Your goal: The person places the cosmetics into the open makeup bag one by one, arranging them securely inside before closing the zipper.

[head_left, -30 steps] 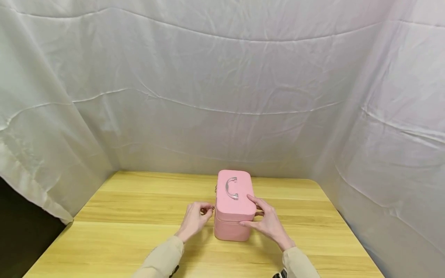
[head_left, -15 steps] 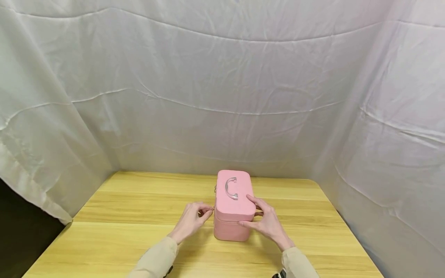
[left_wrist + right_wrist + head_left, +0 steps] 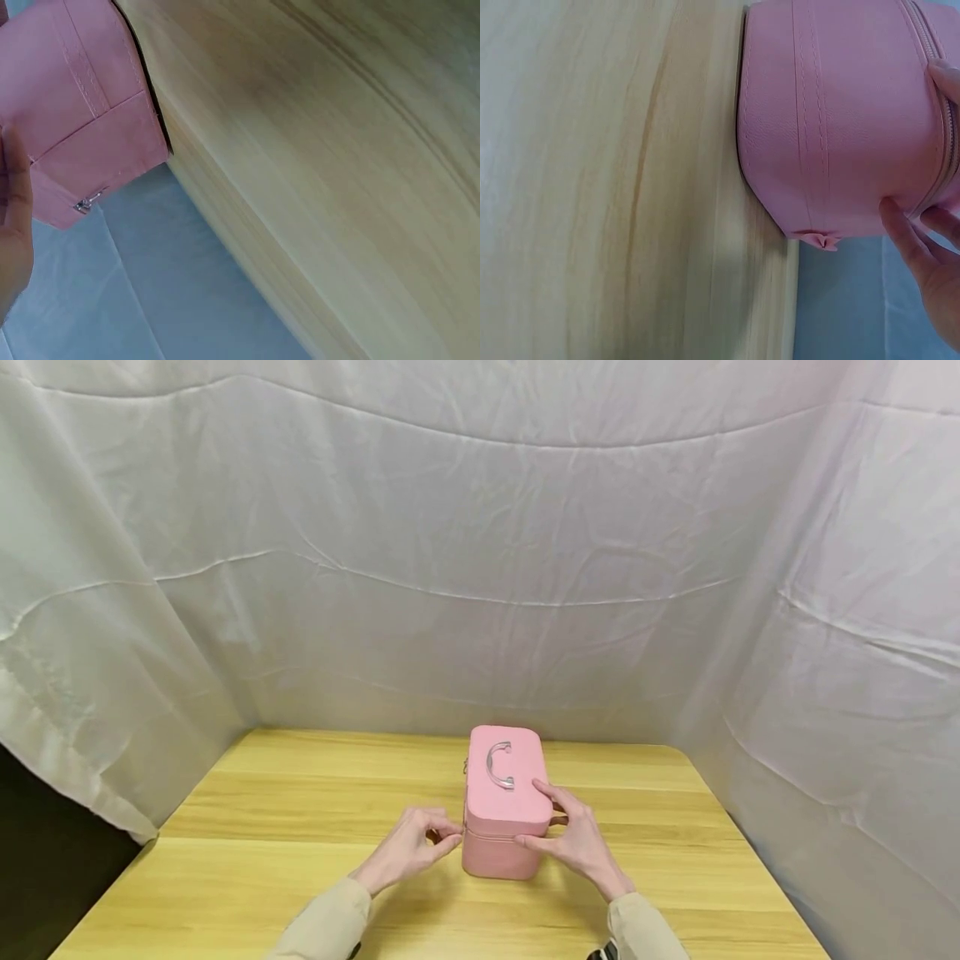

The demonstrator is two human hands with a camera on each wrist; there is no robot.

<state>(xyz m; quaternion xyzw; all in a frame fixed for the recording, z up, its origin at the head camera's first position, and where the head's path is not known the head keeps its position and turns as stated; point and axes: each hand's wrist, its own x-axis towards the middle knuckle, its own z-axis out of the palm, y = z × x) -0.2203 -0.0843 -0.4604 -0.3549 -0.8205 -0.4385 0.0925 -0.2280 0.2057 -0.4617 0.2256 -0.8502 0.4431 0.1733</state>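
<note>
A pink box-shaped zip case (image 3: 506, 777) stands upright on the table, its silver handle (image 3: 495, 768) on top and a zip (image 3: 946, 112) running round below the lid. At its near left corner, my left hand (image 3: 408, 847) has thumb and forefinger together on the zip line, pinching a zip pull that the fingers hide. My right hand (image 3: 577, 843) grips the case's right side, thumb on the front near the zip and a finger on the lid. Another metal zip pull (image 3: 88, 201) shows on the left side in the left wrist view.
The wooden table (image 3: 300, 827) extends to both sides of the case. Pale cloth (image 3: 480, 568) hangs behind it and on both sides. A small pink bow (image 3: 821, 240) sticks out low on the case in the right wrist view.
My left hand has moved toward me along the case's left side, down to its near corner. The right hand and the case stay almost in place.
</note>
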